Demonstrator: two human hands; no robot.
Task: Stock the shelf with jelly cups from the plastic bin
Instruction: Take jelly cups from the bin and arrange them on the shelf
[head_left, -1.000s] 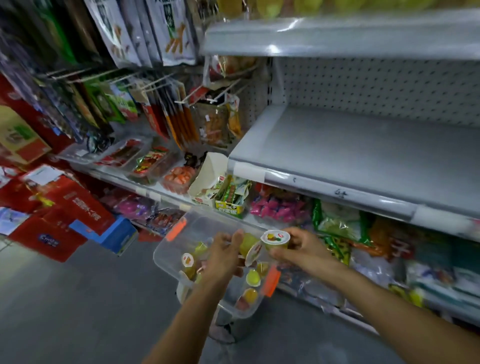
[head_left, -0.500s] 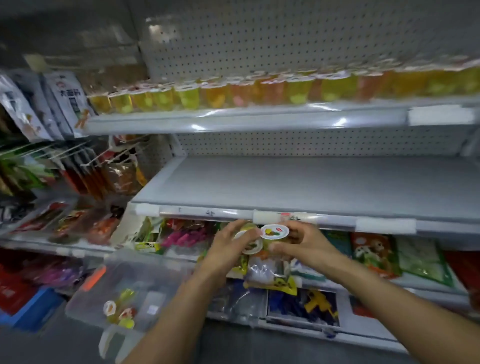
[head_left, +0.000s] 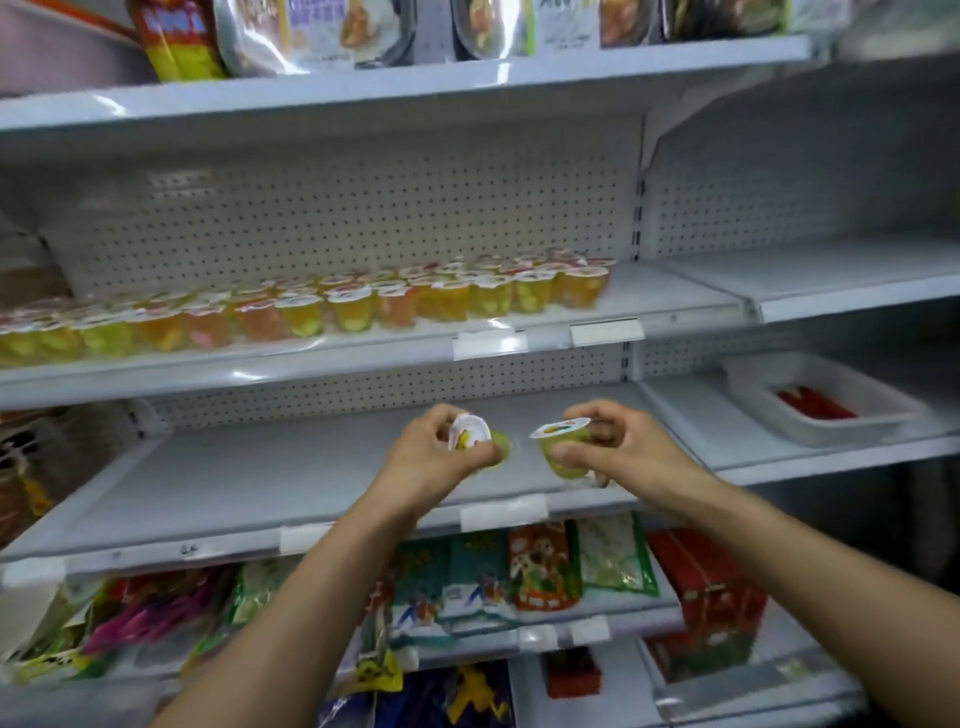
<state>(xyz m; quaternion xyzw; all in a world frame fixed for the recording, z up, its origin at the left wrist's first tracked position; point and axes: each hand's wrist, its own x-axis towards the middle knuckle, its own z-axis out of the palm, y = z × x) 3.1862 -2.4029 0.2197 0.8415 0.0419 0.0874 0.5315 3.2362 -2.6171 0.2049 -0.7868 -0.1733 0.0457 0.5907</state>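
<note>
Head view: left hand (head_left: 431, 460) grips a tilted jelly cup (head_left: 469, 434), right hand (head_left: 631, 454) grips a second cup (head_left: 563, 447), both below the stocked row (head_left: 363, 306); level them before placing.

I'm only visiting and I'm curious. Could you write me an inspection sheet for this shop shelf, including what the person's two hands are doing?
Surface: grey shelf at hand height, with both hands over it.
Job's things: left jelly cup, tilted with its lid toward the camera; right jelly cup, roughly upright; rows of jelly cups on the shelf above; plastic bin not in view.
Clutter: white tray holding something red, on the neighbouring shelf.
Hands: left hand grips the left jelly cup in its fingers; right hand grips the right jelly cup.
Cables: nothing seen.
Surroundings: pegboard back wall; snack packets below.
</note>
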